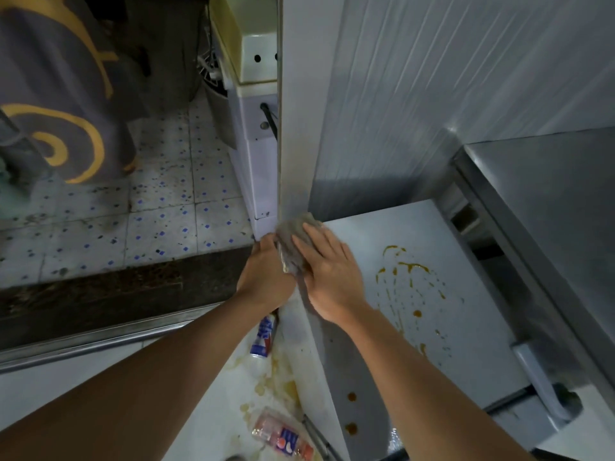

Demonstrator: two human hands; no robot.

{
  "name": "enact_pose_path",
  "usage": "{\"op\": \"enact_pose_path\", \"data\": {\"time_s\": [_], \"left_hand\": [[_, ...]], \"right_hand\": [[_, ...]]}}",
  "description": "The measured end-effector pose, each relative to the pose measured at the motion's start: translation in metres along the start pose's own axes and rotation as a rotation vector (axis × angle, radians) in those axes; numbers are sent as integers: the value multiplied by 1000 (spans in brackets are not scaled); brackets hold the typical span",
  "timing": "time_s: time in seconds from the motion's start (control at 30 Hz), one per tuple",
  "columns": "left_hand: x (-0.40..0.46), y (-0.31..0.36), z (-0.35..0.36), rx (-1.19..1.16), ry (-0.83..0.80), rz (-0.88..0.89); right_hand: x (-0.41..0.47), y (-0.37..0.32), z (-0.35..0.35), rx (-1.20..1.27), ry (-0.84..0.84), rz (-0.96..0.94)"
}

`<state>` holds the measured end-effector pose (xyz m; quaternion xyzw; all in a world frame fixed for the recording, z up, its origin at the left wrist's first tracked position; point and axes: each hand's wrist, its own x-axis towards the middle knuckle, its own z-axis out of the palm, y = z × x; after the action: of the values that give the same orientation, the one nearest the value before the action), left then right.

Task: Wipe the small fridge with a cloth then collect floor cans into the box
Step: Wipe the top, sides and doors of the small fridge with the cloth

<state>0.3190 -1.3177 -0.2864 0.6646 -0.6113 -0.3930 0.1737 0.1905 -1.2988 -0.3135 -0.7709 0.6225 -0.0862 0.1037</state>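
A floor of pale tiles (159,207) dotted with small blue diamonds and dark specks is seen at the left, bordered nearer the camera by a dark threshold strip (109,287) and a metal rail (100,337). A grey cloth with yellow swirls (56,104) is hung at the far left. A ribbed white wall panel (432,94) is seen behind, and a tall steel cabinet (549,211) is set at the right.

The small fridge (382,261) is placed in the corner below the wall panel, between the floor at the left and the cabinet. Its white top is streaked and spotted with an orange-brown spill (404,267), and more brown drops are seen on its near side face.

A grey, crumpled cloth (294,234) is laid on the far left corner of the fridge top. It is pressed flat by the right hand (327,264), whose fingers are held straight and close together. The left hand (266,271) is placed at the fridge's left edge, just beside the cloth; its fingers are curled over that edge, and whether the cloth is pinched cannot be told.

A blue and white can (264,336) is seen lying below the left forearm, and a red, crushed can (283,437) lies on the stained floor nearer the camera.
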Motion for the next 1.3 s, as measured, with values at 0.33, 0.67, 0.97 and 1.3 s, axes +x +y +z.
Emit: {"op": "enact_pose_path", "data": {"time_s": [0.33, 0.67, 0.97, 1.3], "left_hand": [[33, 16, 9, 113, -104, -40], [38, 15, 5, 100, -201, -148], [24, 32, 24, 618, -15, 122], [37, 52, 71, 541, -146, 128]], "right_hand": [[20, 12, -5, -43, -77, 30], [29, 140, -35, -165, 1, 450], [2, 69, -13, -95, -2, 62], [35, 190, -47, -21, 81, 566]]}}
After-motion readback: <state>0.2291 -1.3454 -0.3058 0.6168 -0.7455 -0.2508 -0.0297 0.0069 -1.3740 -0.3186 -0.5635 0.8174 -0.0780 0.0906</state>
